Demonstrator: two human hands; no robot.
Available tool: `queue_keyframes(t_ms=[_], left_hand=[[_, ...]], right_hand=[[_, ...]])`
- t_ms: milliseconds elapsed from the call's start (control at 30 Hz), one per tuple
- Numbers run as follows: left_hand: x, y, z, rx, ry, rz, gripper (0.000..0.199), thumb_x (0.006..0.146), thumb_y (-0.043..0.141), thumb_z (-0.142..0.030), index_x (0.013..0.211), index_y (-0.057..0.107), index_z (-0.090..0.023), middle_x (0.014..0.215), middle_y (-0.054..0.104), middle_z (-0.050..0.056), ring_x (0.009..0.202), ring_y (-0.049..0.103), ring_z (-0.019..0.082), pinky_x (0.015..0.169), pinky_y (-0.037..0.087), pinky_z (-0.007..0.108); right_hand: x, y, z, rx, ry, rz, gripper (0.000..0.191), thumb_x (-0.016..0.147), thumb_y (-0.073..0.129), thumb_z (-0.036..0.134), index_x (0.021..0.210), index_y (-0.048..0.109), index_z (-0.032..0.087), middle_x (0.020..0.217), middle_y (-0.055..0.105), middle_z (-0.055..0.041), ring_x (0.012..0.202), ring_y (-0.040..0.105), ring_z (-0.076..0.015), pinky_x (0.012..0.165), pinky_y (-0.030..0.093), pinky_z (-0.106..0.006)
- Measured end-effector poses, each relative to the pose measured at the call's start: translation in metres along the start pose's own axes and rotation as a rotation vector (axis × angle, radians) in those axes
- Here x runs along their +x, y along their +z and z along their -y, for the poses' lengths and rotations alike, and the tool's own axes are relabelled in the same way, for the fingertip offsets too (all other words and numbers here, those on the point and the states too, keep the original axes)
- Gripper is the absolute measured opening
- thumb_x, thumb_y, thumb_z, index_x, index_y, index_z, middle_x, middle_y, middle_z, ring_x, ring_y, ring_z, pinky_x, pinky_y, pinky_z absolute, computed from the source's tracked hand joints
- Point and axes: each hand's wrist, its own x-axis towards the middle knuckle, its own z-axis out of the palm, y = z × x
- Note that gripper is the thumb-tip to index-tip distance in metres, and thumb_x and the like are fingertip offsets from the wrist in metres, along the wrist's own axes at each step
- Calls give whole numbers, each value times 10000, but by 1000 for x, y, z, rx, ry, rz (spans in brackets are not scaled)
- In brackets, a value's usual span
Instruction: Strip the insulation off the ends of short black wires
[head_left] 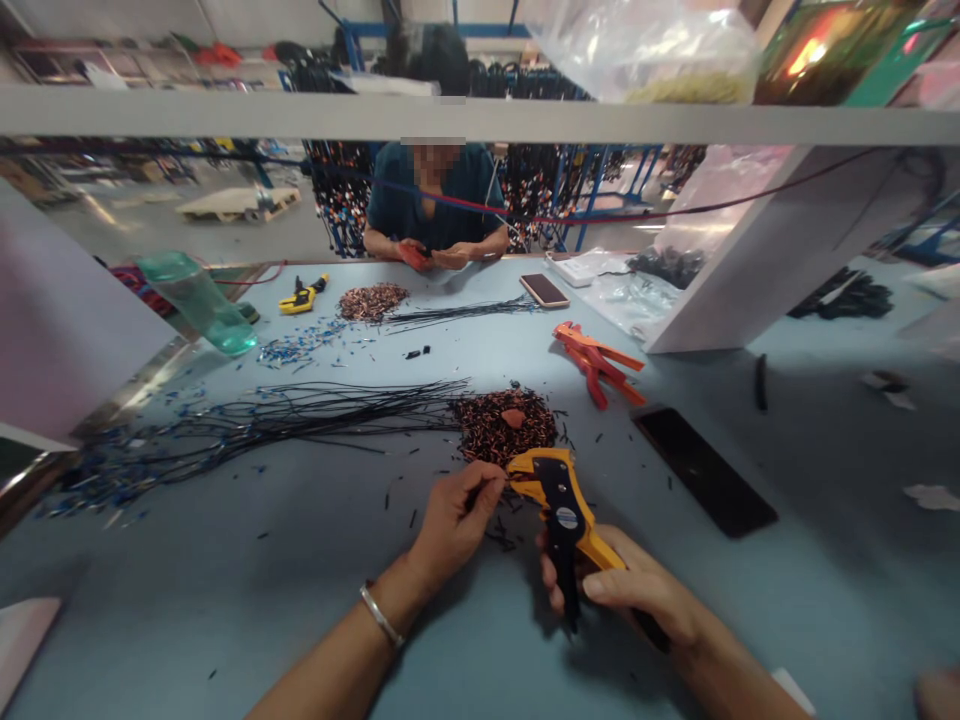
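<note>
My right hand [630, 590] is wrapped round the handles of a yellow and black wire stripper [564, 515]. The tool's jaws point up and to the left. My left hand [459, 515], with a silver bangle on its wrist, is closed in a pinch right at those jaws. What its fingertips hold is too small to make out. Just beyond the jaws lies a heap of short black and copper wire offcuts [499, 425] with a reddish piece [513, 418] on top. A bundle of long black wires [300, 415] stretches leftward from the heap, its far ends blue and silvery.
Right of the heap lie a black phone [705, 470] and red-orange pliers [596, 362]. Across the table a person [436, 200] works near another phone [545, 290], a second offcut heap [373, 300] and another yellow stripper [303, 295]. A green bottle [199, 300] leans left. A shelf [225, 112] crosses above.
</note>
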Motion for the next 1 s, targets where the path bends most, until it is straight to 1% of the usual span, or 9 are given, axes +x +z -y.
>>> queue_keyframes(t_ms=[133,267,433,500,600,733,833,933,1000], left_hand=[[0,0,-2,-2,2,-2,235,904,482,-289,769,619,-155,620,554,-19,553,468,96,558,391,183],[0,0,1,11,7,-4,231,904,488,-285,775,628,-154,618,562,-20,558,482,98,563,394,185],[-1,0,7,31,35,-7,213,901,502,-273,798,641,-149,664,596,-5,601,524,106,587,407,187],[-1,0,7,36,41,-10,217,901,500,-277,798,640,-147,664,593,-4,603,527,108,589,406,190],[-1,-1,5,29,20,-21,222,901,488,-285,803,632,-148,639,560,-13,579,496,104,566,384,192],[-1,-2,3,-1,-69,-12,223,898,479,-306,814,606,-143,572,462,-40,523,416,95,518,333,196],[0,-3,4,-19,-95,-5,230,898,476,-324,805,588,-145,581,436,-42,535,411,98,524,330,203],[0,-5,5,-5,-99,-37,220,893,487,-327,817,590,-148,592,430,-43,544,408,99,524,326,203],[0,-7,7,10,-108,-84,214,893,487,-327,830,591,-151,588,426,-48,538,401,98,519,321,201]], right_hand=[[0,-1,0,2,-3,15,485,654,769,362,1058,635,130,907,661,-88,745,639,-191,673,493,-295],[0,-1,0,7,4,25,476,647,774,355,1046,637,134,900,660,-82,738,641,-187,657,491,-287],[0,1,1,32,13,-10,475,636,773,350,1035,639,128,869,661,-71,713,633,-176,647,484,-279],[0,2,1,40,12,-3,479,630,776,342,1034,641,124,867,666,-75,713,634,-179,646,486,-280],[1,1,0,55,1,9,472,629,778,327,1033,645,123,871,668,-77,713,639,-179,645,493,-277],[2,0,-1,98,-15,19,449,641,771,311,1035,655,128,878,670,-75,714,645,-176,648,506,-274],[4,-2,-3,130,-26,18,450,642,767,309,1040,658,129,884,673,-79,717,649,-179,657,514,-281],[5,-4,-6,159,-23,23,443,642,762,292,1043,658,133,889,674,-82,725,654,-187,668,523,-301],[6,-5,-7,192,-35,24,443,640,760,282,1043,656,131,893,672,-84,730,655,-194,671,527,-317]])
